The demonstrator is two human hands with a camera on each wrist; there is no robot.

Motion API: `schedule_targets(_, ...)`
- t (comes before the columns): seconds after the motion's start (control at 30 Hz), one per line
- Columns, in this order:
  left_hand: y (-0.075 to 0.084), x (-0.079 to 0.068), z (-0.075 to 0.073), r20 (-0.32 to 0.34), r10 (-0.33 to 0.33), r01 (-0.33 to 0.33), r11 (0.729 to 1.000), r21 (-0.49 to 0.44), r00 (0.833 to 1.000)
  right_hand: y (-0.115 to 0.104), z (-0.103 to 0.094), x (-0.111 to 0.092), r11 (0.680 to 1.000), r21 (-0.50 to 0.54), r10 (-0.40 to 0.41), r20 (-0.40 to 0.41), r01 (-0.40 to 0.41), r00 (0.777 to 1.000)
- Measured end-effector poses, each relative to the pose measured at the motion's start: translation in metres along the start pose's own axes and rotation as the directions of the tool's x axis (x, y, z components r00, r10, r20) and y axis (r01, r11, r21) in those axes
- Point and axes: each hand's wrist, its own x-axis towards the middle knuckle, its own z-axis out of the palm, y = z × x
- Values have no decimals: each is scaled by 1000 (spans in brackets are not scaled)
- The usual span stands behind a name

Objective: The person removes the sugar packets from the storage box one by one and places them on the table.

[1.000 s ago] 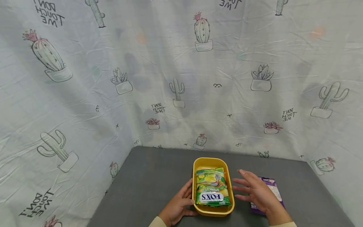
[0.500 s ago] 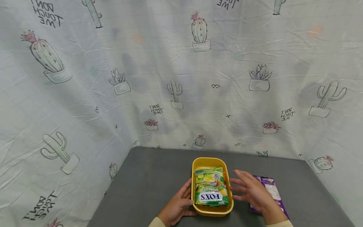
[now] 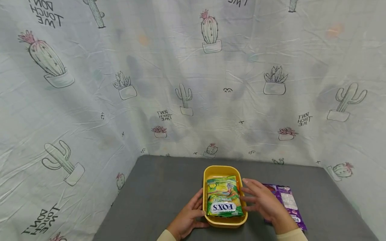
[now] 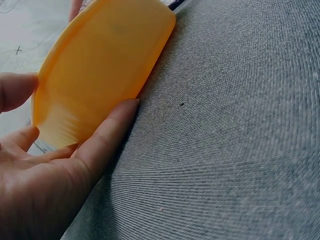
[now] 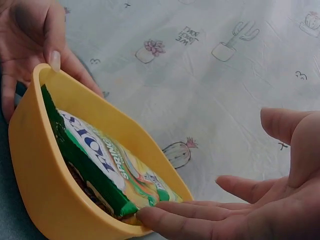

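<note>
Inside rounded yellow tub, glossy packet, ribbed grey cloth beneath

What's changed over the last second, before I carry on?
The right-hand grip has moved leftward to the yellow container's right rim, uncovering more of the purple packet; whether it touches the rim is unclear. Nothing was visibly taken hold of or let go. The left-hand grip still holds the container, and the green packet still lies inside.

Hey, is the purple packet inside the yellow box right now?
No, the purple packet lies on the gray table, to the right of the yellow box, which holds a green packet.
</note>
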Motion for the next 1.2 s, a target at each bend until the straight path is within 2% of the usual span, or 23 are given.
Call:
schedule_targets(0.17,1,-1,0,10,1,-1,1000,0,1000,2,2,0,1000,-12,-26,54,27,998)
schedule_targets(0.5,-3,-3,-5,41,11,-11,1000,0,999,7,15,-5,999,-34,-8,-17,8,1000)
schedule_targets(0.7,-6,-7,-5,37,8,-9,1000,2,999,11,22,-7,1000,-27,-9,-51,8,999)
schedule_targets(0.97,-5,-9,-3,36,16,-17,1000,11,999,14,24,-3,999,-51,-9,-36,7,999)
schedule_targets(1.2,-4,-10,-3,27,9,-9,1000,3,1000,16,25,0,999,-42,-6,32,7,999)
